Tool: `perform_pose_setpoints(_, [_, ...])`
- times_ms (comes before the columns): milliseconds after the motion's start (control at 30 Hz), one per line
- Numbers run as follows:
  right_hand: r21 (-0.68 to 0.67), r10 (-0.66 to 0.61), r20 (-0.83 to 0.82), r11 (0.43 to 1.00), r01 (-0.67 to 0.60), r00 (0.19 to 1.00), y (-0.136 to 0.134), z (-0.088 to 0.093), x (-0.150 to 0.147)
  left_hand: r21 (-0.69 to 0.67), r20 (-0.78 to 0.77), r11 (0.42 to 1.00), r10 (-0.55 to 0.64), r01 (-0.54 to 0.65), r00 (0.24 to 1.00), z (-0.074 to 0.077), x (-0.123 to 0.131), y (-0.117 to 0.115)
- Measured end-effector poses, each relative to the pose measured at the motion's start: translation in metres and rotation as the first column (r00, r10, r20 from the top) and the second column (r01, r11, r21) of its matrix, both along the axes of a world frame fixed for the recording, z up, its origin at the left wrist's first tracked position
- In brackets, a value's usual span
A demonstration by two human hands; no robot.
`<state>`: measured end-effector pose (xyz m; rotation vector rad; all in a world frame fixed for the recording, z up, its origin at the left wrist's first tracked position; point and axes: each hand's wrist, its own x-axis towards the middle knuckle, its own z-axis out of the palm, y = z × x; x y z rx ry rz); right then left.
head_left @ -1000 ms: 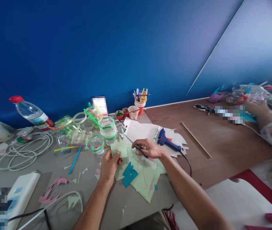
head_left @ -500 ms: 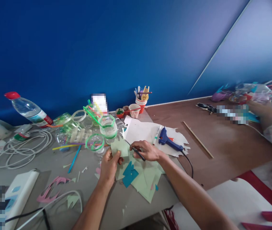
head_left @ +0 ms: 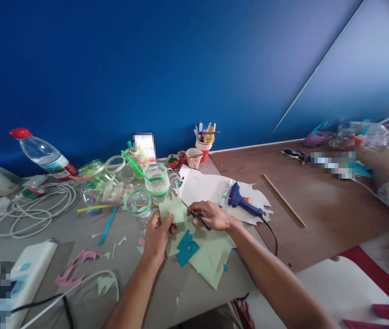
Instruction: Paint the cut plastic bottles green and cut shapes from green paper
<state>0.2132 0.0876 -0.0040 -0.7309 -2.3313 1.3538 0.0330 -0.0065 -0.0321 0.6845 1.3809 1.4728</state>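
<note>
A small piece of pale green paper (head_left: 172,211) is pinched between the thumb and fingers of my left hand (head_left: 160,230). Dark-handled scissors (head_left: 201,220) sit in my right hand (head_left: 215,214), their thin blades pointing up and left, close to the paper's right edge. Whether the blades touch it I cannot tell. Beneath my hands lie larger pale green sheets (head_left: 211,267) and a blue paper cutout (head_left: 187,249). A blue glue gun (head_left: 244,201) rests on white paper (head_left: 201,185) beyond my right hand.
Clear plastic cups with green rims (head_left: 156,180), drinking straws, a tilted water bottle (head_left: 45,155) and a coiled white cable (head_left: 37,208) crowd the left. A power strip (head_left: 37,269) lies nearer. On the right are a wooden stick (head_left: 284,200) and another person's hand (head_left: 375,160).
The scissors have tilted slightly in my right hand, their handle shifting a little right and down. My left hand still holds the pale green paper in nearly the same place. The view has shifted slightly.
</note>
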Motion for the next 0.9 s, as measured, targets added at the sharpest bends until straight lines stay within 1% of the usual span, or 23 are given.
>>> perform_pose_setpoints(133, [-0.007, -0.024, 0.007, 1.0, 0.024, 1.0, -0.0012, 0.001, -0.0011, -0.012, 0.007, 1.0, 0.0, 0.0, 1.0, 0.0018, 0.0008, 0.0003])
perform_pose_setpoints(433, [-0.061, -0.032, -0.014, 0.998, 0.032, 0.999, -0.0007, -0.0017, -0.0022, -0.024, 0.026, 1.0, -0.008, 0.008, 1.0, 0.0014, 0.0023, 0.0008])
perform_pose_setpoints(533, [-0.047, -0.023, -0.025, 0.999, 0.022, 0.999, -0.0009, -0.0023, -0.0021, -0.016, 0.031, 1.0, -0.003, 0.003, 1.0, 0.0023, 0.003, 0.0008])
perform_pose_setpoints(700, [-0.022, -0.013, -0.01, 1.0, 0.013, 1.0, -0.0019, -0.0004, -0.0013, 0.015, 0.086, 0.999, 0.032, -0.033, 0.996, 0.0049, 0.0036, -0.0004])
perform_pose_setpoints(900, [0.001, -0.014, 0.012, 1.0, 0.014, 1.0, -0.0028, -0.0004, -0.0029, 0.022, 0.122, 0.997, 0.07, -0.073, 0.99, 0.0062, 0.0036, 0.0011])
